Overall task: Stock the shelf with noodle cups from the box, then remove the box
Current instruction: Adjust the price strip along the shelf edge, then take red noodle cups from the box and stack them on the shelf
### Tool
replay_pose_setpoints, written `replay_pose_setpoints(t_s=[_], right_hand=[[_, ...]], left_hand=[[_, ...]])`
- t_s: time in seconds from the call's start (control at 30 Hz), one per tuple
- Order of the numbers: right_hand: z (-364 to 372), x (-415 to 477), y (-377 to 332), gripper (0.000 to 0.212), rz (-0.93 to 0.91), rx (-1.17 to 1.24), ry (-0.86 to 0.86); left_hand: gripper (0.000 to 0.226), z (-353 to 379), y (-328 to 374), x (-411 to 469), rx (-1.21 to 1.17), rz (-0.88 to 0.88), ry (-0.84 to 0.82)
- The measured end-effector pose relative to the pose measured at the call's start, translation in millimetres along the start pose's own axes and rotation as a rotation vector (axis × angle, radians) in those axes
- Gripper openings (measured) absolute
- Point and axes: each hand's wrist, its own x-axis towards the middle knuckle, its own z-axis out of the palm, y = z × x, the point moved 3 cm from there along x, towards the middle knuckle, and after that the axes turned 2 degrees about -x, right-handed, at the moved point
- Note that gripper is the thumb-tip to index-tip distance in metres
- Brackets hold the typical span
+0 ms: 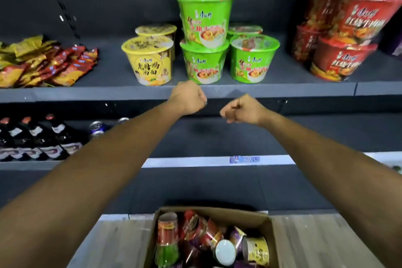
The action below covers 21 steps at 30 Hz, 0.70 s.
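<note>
Both my arms reach out toward the dark shelf (282, 90). My left hand (188, 97) and my right hand (241, 109) are curled into fists just in front of the shelf edge and hold nothing. On the shelf stand two yellow noodle cups (150, 60), several green noodle cups (205, 62) with one stacked on top (205, 19), and red noodle cups (341, 59) at the right. An open cardboard box (266, 222) sits on the floor below me, with several mixed noodle cups (217, 243) lying inside.
Red and yellow snack packets (43, 65) are piled on the shelf's left end. Dark bottles (39, 137) and cans (97, 128) stand on the lower shelf at left. A blue price tag (244, 159) is on that lower shelf's edge. The floor (322, 243) is wood-patterned.
</note>
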Motion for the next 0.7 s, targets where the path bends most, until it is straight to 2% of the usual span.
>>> replay_pose_setpoints(t_s=[0.1, 0.2, 0.3, 0.47, 0.53, 0.63, 0.7], right_hand=[[39.1, -1.5, 31.8, 0.012, 0.092, 0.038, -0.145], [82.6, -3.1, 67.6, 0.011, 0.176, 0.087, -0.248], [123.6, -7.2, 103.4, 0.005, 0.247, 0.12, -0.336], [196.7, -15.5, 159.3, 0.021, 0.376, 0.196, -0.442], [227.7, -21.0, 182.9, 0.02, 0.42, 0.228, -0.451], [276.6, -25.5, 216.2, 0.017, 0.466, 0.236, -0.487], [308.8, -27.4, 234.6, 0.021, 0.464, 0.163, -0.528]], left_hand=[[0.025, 43.0, -19.5, -13.8, -0.098, -0.066, -0.189], [0.02, 93.2, -49.1, -29.0, -0.158, -0.155, -0.378], [0.032, 143.1, -90.0, -38.9, -0.141, -0.21, -0.514], [0.048, 213.6, -160.6, -63.1, -0.12, -0.329, -0.645], [0.051, 244.2, -191.2, -76.4, -0.122, -0.377, -0.671], [0.037, 287.9, -238.5, -95.6, -0.14, -0.443, -0.714], [0.039, 313.9, -268.4, -106.7, -0.166, -0.495, -0.723]])
